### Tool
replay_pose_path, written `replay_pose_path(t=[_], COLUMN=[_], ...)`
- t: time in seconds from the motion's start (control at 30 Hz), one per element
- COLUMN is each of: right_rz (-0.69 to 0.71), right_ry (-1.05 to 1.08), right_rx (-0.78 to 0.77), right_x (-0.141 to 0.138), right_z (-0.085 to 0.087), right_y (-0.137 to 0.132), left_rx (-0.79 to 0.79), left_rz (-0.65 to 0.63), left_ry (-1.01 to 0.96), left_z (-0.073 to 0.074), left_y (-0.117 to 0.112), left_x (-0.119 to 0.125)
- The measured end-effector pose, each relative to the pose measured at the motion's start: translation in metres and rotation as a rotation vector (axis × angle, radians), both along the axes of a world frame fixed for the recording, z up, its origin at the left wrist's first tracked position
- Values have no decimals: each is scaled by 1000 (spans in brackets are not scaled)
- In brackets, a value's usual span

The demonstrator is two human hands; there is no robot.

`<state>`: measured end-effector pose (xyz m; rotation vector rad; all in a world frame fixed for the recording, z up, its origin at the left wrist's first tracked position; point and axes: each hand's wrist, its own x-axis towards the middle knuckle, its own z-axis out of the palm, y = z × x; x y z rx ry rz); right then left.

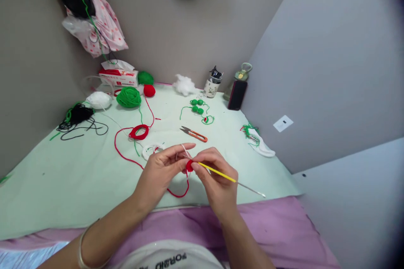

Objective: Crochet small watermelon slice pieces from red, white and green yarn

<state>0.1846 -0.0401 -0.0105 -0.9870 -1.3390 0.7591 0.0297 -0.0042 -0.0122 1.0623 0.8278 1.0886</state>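
My left hand (164, 166) pinches a small red crocheted piece (189, 165), and a strand of white yarn (185, 150) runs over its raised index finger. Between the thumb and fingers of my right hand (217, 176) is a crochet hook (221, 172) with a yellow handle; its far metal end points down to the right. The hook's working tip lies by the red piece, mostly hidden by fingers. Red yarn (178, 196) hangs from the piece in a loop. Just beyond my left hand lies a white yarn coil (147, 151), partly covered.
Orange-handled thread snips (197, 135) lie ahead of my hands. Farther back are a red yarn coil (139, 132), green yarn (128, 97), black yarn (78, 114), small green crocheted pieces (197, 109), white stuffing (184, 85) and a phone (237, 95). Walls border the table.
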Motion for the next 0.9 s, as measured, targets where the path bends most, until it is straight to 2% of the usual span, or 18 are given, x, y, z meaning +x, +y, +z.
replay_pose_path(t=[0.1, 0.27, 0.37, 0.43, 0.63, 0.83, 0.9], right_rz=[-130, -262, -301, -309, -319, -46, 46], right_ry=[-239, -534, -640, -637, -379, -6, 77], right_rx=[169, 431, 602, 642, 560, 171, 100], right_x=[0, 4, 6, 5, -7, -5, -2], right_z=[-4, -16, -21, -21, -14, -8, -8], right_y=[-3, -9, -11, -11, -9, -3, 0], left_rx=[-5, -65, -101, -129, -179, -144, -119], left_rz=[-29, -100, -157, -185, -194, -113, -80], left_ry=[-44, -100, -102, -123, -204, -166, -152], left_z=[1, 6, 12, 15, 14, 12, 11], left_y=[-5, -14, -17, -16, -13, -11, -9], left_x=[1, -5, -9, -9, -7, -5, -5])
